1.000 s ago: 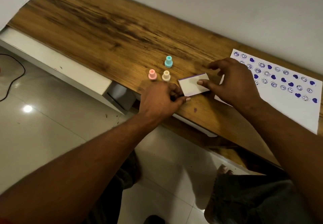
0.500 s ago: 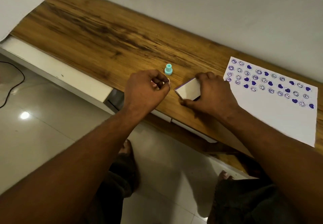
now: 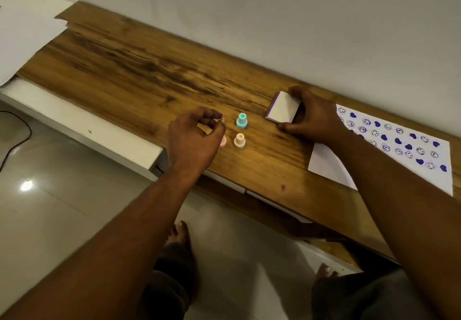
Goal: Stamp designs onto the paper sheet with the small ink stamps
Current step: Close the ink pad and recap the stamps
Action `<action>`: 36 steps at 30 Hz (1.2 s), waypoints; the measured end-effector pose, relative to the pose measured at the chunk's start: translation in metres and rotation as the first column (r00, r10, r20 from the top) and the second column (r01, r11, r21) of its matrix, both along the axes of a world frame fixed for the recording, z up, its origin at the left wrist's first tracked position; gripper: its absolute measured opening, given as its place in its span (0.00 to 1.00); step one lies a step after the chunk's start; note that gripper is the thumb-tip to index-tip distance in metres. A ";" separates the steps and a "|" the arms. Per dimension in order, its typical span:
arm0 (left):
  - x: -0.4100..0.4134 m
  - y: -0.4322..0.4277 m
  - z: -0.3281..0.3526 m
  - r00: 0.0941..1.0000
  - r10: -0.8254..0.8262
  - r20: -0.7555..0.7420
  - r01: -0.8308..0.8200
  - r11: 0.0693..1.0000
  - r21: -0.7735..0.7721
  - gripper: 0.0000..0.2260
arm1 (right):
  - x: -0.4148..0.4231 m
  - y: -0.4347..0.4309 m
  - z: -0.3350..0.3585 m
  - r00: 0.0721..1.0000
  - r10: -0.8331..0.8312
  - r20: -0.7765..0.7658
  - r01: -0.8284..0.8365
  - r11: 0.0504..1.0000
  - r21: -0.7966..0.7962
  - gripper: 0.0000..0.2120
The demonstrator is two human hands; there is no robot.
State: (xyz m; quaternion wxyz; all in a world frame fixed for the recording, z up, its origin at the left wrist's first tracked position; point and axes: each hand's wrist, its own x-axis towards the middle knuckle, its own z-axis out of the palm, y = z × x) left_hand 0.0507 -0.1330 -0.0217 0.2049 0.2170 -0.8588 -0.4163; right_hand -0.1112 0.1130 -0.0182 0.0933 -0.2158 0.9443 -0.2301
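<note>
The paper sheet sat at the right of the frame on the wooden surface, already covered in rows of purple hearts and smiley faces, with a blank strip left along its lower edge. The three little stamps stood near the middle of the frame: the teal stamp on top, the cream stamp just below it, and a pink stamp mostly hidden behind the left hand.

That left hand hovered over the stamps with its fingers curled in a loose pinch. It looked empty to me, but the view there was blurry, so I couldn't rule out something tiny like a cap between the tips. The right hand had its fingers wrapped around the white ink pad, tilting it up on edge just beside the upper left corner of the sheet.

The step in hand looked like picking a stamp and inking it. To do it well, I'd have laid the pad flat and kept it steady with the right hand. Then grab one stamp by its narrow neck without knocking over the neighbour, since they stood close together. Press straight down on the pad, no rocking, then go to the blank strip so prints don't overlap.
</note>
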 end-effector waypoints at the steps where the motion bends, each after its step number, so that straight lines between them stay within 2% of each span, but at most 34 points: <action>1: -0.001 -0.002 -0.001 1.000 0.003 0.006 -0.003 1.000 0.002 0.07 | -0.005 0.001 -0.001 1.000 -0.001 0.001 0.001 1.000 0.009 0.48; 7: -0.005 -0.007 -0.007 1.000 0.019 -0.003 -0.019 1.000 0.019 0.08 | -0.022 0.007 -0.011 0.998 0.002 0.057 -0.001 1.000 -0.025 0.49; 21: -0.009 0.000 -0.015 1.000 -0.008 0.009 0.007 1.000 0.023 0.08 | -0.024 0.012 -0.017 0.997 0.059 0.054 -0.056 0.997 -0.055 0.50; 23: -0.009 0.000 -0.015 1.000 -0.003 -0.006 0.003 0.999 0.033 0.08 | -0.022 0.012 -0.015 0.999 0.038 0.006 -0.037 0.996 -0.077 0.50; 26: -0.008 -0.003 -0.013 1.000 0.017 -0.025 -0.016 0.999 0.049 0.08 | -0.015 0.005 -0.007 0.987 -0.019 -0.162 -0.018 0.974 -0.228 0.43; 28: -0.008 -0.005 -0.012 0.999 0.034 -0.029 -0.032 0.998 0.061 0.08 | -0.009 -0.006 -0.001 0.971 0.056 -0.232 -0.119 0.956 -0.268 0.37; 32: -0.007 -0.005 -0.009 0.998 0.053 -0.022 -0.051 0.997 0.061 0.09 | 0.006 -0.035 0.007 0.939 0.330 -0.101 -0.342 0.929 -0.141 0.32; 36: -0.006 -0.004 -0.006 0.998 0.056 -0.019 -0.055 0.998 0.036 0.09 | 0.017 -0.057 0.001 0.931 0.358 -0.070 -0.362 0.930 -0.062 0.31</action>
